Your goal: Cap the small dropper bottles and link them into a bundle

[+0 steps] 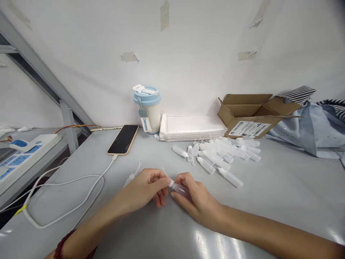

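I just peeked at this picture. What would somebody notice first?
Probably the two hands low in the middle: the left hand and right hand pinch one small clear bottle between them. Behind them lies a heap of similar bottles, and a blue-lidded cup stands by the wall beside a dark phone.

small clear bottle (179, 188), prob. horizontal, between fingers

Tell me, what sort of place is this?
Probably a small assembly or packing bench: a pile of small plastic bottles, an open cardboard box, and stacked white trays on a grey table.
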`<state>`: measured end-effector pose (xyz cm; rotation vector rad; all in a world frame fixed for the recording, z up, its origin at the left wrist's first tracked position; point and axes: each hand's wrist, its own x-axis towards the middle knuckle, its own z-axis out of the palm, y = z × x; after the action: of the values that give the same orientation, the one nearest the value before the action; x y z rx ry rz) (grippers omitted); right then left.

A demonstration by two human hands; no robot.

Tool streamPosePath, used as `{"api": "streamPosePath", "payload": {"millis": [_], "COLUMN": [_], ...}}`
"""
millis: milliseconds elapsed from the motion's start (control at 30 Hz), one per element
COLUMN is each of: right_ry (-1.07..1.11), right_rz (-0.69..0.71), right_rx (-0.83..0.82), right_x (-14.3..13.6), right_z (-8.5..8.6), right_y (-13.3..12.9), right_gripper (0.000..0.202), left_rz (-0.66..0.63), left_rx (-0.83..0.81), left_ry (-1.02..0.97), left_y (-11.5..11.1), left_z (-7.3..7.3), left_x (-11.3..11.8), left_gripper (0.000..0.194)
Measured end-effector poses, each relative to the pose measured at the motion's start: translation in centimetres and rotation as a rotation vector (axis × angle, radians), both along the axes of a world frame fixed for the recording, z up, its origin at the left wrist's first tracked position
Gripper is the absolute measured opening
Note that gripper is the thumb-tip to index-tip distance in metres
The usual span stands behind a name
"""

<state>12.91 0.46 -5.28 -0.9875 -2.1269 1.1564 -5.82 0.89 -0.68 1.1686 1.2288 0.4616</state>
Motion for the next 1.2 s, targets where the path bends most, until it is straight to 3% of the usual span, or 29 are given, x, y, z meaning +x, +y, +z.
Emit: {"api": "streamPosePath", "payload": {"millis": [333,500,733,867,1000,1200], "right_ry": [0.031,0.066,0.194,0.181,0.196,0.225], "right_rz": [-0.001,0.014,-0.004,-0.057,0.018,-0.051], "right_rx": [-0.030,-0.050,-0.203,-0.158,-0.105,-0.171], "right_x": [-0.03,0.04,-0.11,-0.08,0.00,-0.07], "right_z": [-0.17,-0.12,0.59,0.48,0.25,0.33], "right_y": [0.05,0.02,0.51,0.51,0.21,0.30], "right_gripper": [0.016,0.019,0.021,0.016,0.014,0.024], "left_rz": [-0.051,-0.094,-0.111,-0.073,-0.097,-0.155], "left_rx": [-0.012,0.043,0.150,0.159,0.127,0.298], "left_ry": [0.006,-0.001,0.012,0.027,0.023,0.125], "left_y": [-0.12,-0.21,-0.12,-0.05,-0.25,-0.74], "left_z": [-0.58,-0.11,0.31,-0.10,-0.45,-0.02], "left_x": [0.06,0.12,0.16,0.41,0.50,0.49], "left_gripper": [0.030,0.025,0.018,0.030,0.043,0.026]}}
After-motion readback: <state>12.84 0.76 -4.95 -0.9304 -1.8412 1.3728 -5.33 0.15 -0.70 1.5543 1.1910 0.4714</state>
